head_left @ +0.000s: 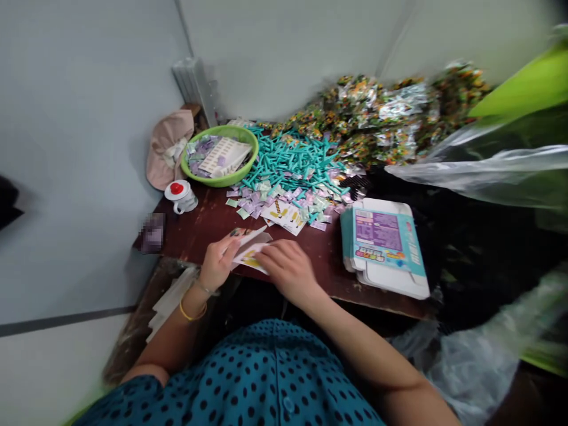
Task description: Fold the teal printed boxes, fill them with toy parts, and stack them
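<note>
Hands (289, 271) on paper (247, 259); teal pieces (290, 163) beyond

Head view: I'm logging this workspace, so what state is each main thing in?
Folded paper: partly open, in the left hand
Printed sheet: partly covered by the right hand
Mug: upright, lid on
Green basin: filled with packets and sheets
Teal sticks: loosely heaped
Small packets: scattered
Cartons: flat, stacked

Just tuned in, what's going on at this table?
A person's left hand holds a folded, white-lined printed paper piece, while the right hand touches a white sheet with yellow print. Beyond them lie small pastel packets and a heap of teal stick-shaped pieces; flat turquoise-and-purple cardboard boxes sit at right.
</note>
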`<act>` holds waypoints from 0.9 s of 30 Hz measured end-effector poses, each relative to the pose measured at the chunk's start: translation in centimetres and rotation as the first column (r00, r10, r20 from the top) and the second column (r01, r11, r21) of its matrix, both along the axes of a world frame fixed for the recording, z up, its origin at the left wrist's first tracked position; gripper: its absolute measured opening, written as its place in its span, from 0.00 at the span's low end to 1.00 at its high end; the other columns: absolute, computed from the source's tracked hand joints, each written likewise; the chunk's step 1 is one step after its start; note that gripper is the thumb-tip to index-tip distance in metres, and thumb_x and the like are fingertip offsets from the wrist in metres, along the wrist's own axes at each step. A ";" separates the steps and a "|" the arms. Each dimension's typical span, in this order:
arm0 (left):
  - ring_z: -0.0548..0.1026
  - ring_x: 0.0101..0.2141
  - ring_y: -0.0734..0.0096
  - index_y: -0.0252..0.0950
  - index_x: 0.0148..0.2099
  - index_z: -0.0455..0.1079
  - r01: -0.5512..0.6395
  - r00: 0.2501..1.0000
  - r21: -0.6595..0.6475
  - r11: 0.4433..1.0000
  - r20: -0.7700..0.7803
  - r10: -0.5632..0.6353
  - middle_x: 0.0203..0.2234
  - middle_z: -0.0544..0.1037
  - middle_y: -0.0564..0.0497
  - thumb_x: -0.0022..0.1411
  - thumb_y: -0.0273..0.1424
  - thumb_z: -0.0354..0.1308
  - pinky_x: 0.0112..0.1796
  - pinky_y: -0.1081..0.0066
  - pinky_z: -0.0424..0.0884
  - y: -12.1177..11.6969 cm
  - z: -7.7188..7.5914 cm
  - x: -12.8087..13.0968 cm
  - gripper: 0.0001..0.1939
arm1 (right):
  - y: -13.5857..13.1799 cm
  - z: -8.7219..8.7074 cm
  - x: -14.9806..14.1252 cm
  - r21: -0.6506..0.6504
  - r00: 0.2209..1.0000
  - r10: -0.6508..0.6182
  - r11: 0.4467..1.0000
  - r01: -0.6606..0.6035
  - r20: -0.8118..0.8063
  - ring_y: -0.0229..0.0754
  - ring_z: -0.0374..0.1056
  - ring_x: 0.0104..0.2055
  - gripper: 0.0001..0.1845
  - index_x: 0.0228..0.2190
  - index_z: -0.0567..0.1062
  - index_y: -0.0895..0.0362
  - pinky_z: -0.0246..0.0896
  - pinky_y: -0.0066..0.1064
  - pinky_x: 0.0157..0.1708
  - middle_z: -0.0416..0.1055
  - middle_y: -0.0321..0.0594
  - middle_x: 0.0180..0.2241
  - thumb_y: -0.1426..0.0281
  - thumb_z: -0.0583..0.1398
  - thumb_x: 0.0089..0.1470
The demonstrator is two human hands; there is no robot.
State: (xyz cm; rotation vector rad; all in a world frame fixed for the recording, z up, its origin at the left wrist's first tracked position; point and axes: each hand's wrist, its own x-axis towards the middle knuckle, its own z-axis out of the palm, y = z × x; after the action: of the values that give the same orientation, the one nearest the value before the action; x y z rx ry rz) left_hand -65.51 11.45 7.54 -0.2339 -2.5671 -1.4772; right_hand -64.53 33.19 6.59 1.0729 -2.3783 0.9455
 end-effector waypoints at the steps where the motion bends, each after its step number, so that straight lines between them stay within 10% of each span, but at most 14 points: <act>1: 0.82 0.47 0.58 0.35 0.52 0.79 0.000 1.000 -0.006 1.000 -0.014 0.000 0.46 0.84 0.45 0.74 0.44 0.50 0.50 0.63 0.76 0.0 -0.1 0.2 0.22 | -1.6 -0.1 -0.8 0.055 0.999 0.051 0.997 -0.051 0.005 0.49 0.71 0.50 0.15 0.51 0.77 0.53 0.66 0.46 0.54 0.78 0.46 0.46 0.69 0.56 0.68; 4: 0.82 0.47 0.58 0.34 0.53 0.78 -0.116 0.989 -0.054 0.992 -0.098 0.111 0.47 0.84 0.45 0.74 0.42 0.49 0.50 0.64 0.76 -1.4 -0.4 0.8 0.22 | -2.8 -2.5 -3.9 0.036 0.989 0.150 0.988 -0.150 0.005 0.48 0.69 0.56 0.16 0.53 0.76 0.53 0.62 0.46 0.59 0.75 0.46 0.52 0.65 0.56 0.68; 7: 0.81 0.47 0.58 0.35 0.53 0.78 -0.219 0.956 -0.162 0.962 -0.235 0.178 0.46 0.84 0.45 0.74 0.39 0.49 0.49 0.63 0.76 -3.5 -0.6 1.3 0.19 | 1.6 -6.5 -8.2 -0.063 0.984 -0.146 0.986 0.153 0.104 0.47 0.68 0.57 0.16 0.53 0.76 0.53 0.62 0.43 0.60 0.74 0.47 0.53 0.67 0.54 0.68; 9: 0.80 0.49 0.58 0.37 0.56 0.77 -0.218 0.933 -0.245 0.945 -0.337 0.128 0.48 0.83 0.45 0.74 0.35 0.50 0.52 0.61 0.74 -3.8 -1.2 1.6 0.17 | 5.6 -9.4 -11.3 0.017 0.842 -0.490 0.866 0.499 0.225 0.52 0.66 0.58 0.19 0.55 0.74 0.59 0.62 0.45 0.60 0.72 0.54 0.55 0.71 0.53 0.67; 12: 0.80 0.50 0.58 0.39 0.58 0.75 -0.091 0.920 -0.341 0.936 -0.388 -0.051 0.50 0.82 0.46 0.72 0.31 0.52 0.54 0.60 0.73 -2.1 -3.5 1.4 0.17 | 9.5 -13.1 -15.0 0.213 0.615 -0.724 0.684 0.697 0.312 0.58 0.64 0.60 0.23 0.59 0.71 0.67 0.59 0.51 0.60 0.69 0.62 0.57 0.74 0.54 0.64; 16: 0.82 0.46 0.60 0.39 0.53 0.77 0.004 0.950 -0.296 0.955 -0.297 -0.096 0.46 0.84 0.47 0.72 0.33 0.54 0.50 0.59 0.76 0.2 -8.1 0.2 0.14 | 10.3 -16.1 -16.6 0.217 0.577 -0.722 0.677 0.703 0.382 0.56 0.68 0.55 0.22 0.56 0.75 0.64 0.64 0.46 0.57 0.74 0.58 0.50 0.73 0.55 0.63; 21: 0.81 0.47 0.60 0.37 0.48 0.79 -0.147 0.968 -0.146 0.978 -0.223 0.112 0.44 0.84 0.44 0.73 0.37 0.51 0.52 0.59 0.74 -1.3 -9.6 -0.5 0.16 | 11.3 -17.0 -15.4 -0.054 0.585 -0.682 0.630 0.775 0.439 0.48 0.73 0.42 0.23 0.53 0.77 0.63 0.70 0.41 0.48 0.76 0.54 0.47 0.73 0.55 0.58; 24: 0.81 0.46 0.60 0.35 0.47 0.80 -0.239 0.960 -0.098 0.966 -0.177 0.219 0.43 0.84 0.44 0.73 0.41 0.51 0.52 0.61 0.74 -2.5 -7.0 -0.7 0.19 | 11.3 -15.3 -13.6 -0.308 0.648 -0.685 0.570 0.762 0.333 0.46 0.73 0.41 0.20 0.51 0.78 0.59 0.70 0.42 0.46 0.76 0.47 0.42 0.69 0.56 0.60; 27: 0.81 0.43 0.61 0.34 0.46 0.80 -0.345 0.935 -0.071 0.936 -0.108 0.336 0.41 0.85 0.44 0.72 0.46 0.51 0.47 0.66 0.74 -3.3 -4.0 -1.4 0.23 | 8.0 -11.3 -11.2 -0.443 0.769 -0.619 0.652 0.616 0.158 0.45 0.73 0.43 0.19 0.54 0.76 0.53 0.71 0.42 0.47 0.76 0.43 0.41 0.67 0.56 0.65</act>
State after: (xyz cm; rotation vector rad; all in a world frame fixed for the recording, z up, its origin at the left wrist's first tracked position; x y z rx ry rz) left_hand -66.94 8.12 3.57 0.1250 -2.4443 -1.1981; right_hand -75.70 41.22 -4.75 0.0416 -2.0812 1.1402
